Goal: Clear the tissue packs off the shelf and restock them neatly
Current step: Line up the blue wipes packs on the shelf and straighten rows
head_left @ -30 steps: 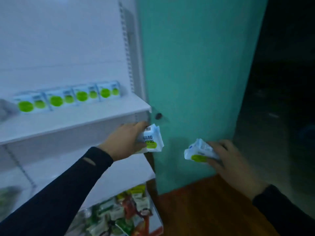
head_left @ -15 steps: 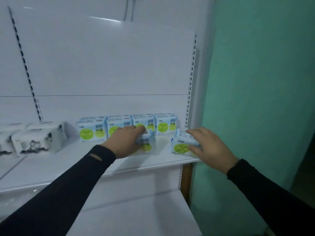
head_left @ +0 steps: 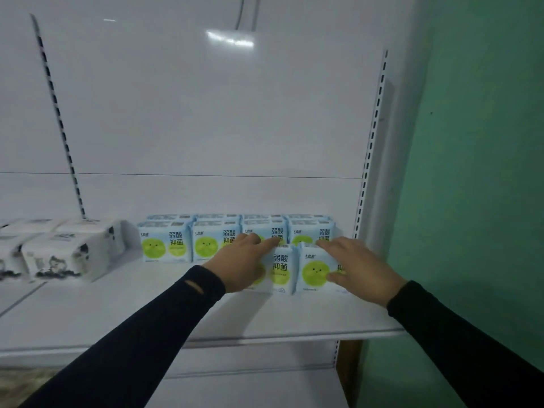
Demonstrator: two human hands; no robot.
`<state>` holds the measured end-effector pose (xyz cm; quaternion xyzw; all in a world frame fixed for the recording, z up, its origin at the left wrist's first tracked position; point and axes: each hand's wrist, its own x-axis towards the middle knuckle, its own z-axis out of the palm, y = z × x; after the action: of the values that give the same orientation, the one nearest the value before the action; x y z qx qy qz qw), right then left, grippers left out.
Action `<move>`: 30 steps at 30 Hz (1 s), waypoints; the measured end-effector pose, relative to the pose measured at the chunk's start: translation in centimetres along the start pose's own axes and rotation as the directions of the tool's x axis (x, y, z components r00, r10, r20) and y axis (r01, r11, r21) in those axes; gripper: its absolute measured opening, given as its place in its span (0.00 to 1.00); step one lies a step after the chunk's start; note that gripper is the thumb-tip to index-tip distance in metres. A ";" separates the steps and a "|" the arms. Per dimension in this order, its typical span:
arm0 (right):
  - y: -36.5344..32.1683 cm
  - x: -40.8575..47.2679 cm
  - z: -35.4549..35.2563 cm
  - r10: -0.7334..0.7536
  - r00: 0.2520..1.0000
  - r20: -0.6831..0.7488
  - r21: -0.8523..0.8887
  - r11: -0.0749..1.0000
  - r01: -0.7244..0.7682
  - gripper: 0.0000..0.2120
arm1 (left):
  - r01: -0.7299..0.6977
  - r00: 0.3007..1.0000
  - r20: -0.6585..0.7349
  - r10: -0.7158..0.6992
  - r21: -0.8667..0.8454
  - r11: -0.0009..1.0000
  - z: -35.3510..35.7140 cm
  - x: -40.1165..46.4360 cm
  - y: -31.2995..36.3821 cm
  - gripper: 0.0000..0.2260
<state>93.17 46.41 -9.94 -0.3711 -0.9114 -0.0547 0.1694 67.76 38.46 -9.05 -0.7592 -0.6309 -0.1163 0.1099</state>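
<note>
Several light-blue tissue packs with green circles stand in a back row on the white shelf. Two more packs stand upright in front of that row's right end. My left hand grips the left front pack, fingers over its top. My right hand holds the right front pack, fingers on its top and thumb on its face. The two front packs touch side by side.
White tissue packs with black ink pattern sit at the shelf's left. A slotted upright bounds the shelf on the right, next to a teal wall. A lower shelf shows below.
Both hands carried their packs up from beside the lower shelf onto this shelf. The two packs now stand upright, pressed together in front of the back row.
</note>
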 end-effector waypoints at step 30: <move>-17.0 12.6 8.2 -0.086 0.968 -0.237 -0.110 0.992 0.061 0.34 | 0.332 0.942 -0.109 -0.316 0.188 0.924 0.2 -7.8 -16.5 0.37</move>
<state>70.75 44.39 -12.74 -0.3359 -0.8931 -0.1522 0.2575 50.14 34.19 -11.43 -0.6240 -0.7517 -0.0968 0.1904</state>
